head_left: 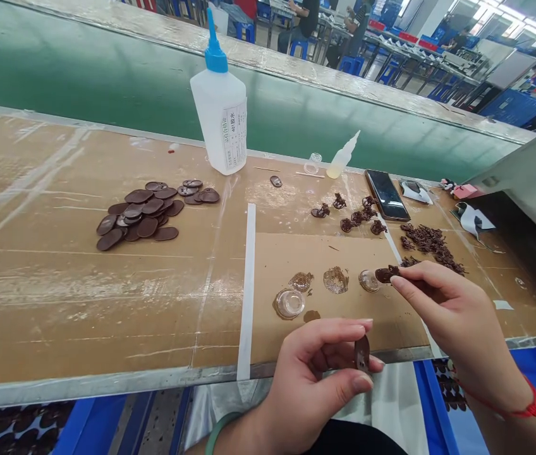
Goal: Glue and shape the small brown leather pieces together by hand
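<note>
Below the table's near edge are 2 blue trays (pixel 90 426) (pixel 432 404) with brown pieces in them. Just above that edge, the left hand (pixel 320 373) is partly curled, its thumb and fingers closed around a brown disc (pixel 361 355) held on edge. Farther right, the right hand (pixel 452 309) pinches a dark brown piece (pixel 384 274) between thumb and forefinger at the right rim of a clear cup (pixel 367 282); whether piece and cup touch, I cannot tell.

To the left of that cup, another cup (pixel 290 303) stands near wet patches (pixel 335 280), with a strip of white tape (pixel 248 291) beyond them on the left. A heap of brown twigs (pixel 432 245) lies past the right hand, and a pile of discs (pixel 142 212) lies well to the left.

Farther back are several brown clumps (pixel 357 218), a phone (pixel 388 194) and 1 lone disc (pixel 275 181). Near the table's far edge stand a small bottle (pixel 342 158) and a big white bottle (pixel 223 120) with a blue nozzle, labelled 401. Beyond runs a green belt (pixel 107 76); people sit at tables (pixel 420 54) in the background.
</note>
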Motion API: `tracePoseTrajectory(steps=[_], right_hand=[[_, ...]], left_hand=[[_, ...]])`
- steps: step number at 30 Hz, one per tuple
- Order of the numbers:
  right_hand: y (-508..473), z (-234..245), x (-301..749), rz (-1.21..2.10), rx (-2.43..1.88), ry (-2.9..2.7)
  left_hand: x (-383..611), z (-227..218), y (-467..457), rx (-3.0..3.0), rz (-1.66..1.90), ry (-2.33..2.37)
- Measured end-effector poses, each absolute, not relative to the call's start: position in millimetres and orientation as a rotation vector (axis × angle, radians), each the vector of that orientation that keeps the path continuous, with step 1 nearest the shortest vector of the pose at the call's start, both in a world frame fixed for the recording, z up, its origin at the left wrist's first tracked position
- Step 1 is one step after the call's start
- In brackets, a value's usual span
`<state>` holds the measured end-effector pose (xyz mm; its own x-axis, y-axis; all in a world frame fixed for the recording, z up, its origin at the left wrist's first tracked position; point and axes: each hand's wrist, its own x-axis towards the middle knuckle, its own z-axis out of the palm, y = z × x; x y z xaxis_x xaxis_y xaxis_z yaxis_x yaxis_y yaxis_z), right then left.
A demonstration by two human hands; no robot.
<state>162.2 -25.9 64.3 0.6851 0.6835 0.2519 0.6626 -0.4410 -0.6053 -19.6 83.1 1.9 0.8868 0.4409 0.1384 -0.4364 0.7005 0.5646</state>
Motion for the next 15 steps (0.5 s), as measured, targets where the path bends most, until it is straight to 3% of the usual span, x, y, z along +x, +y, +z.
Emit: tracePoseTrajectory(steps=[15], right_hand=[[-29.1, 63.2, 166.3, 0.020, -2.234, -1.094]], left_hand=[[-18.7, 1.3, 81.5, 0.635, 0.508, 0.005]])
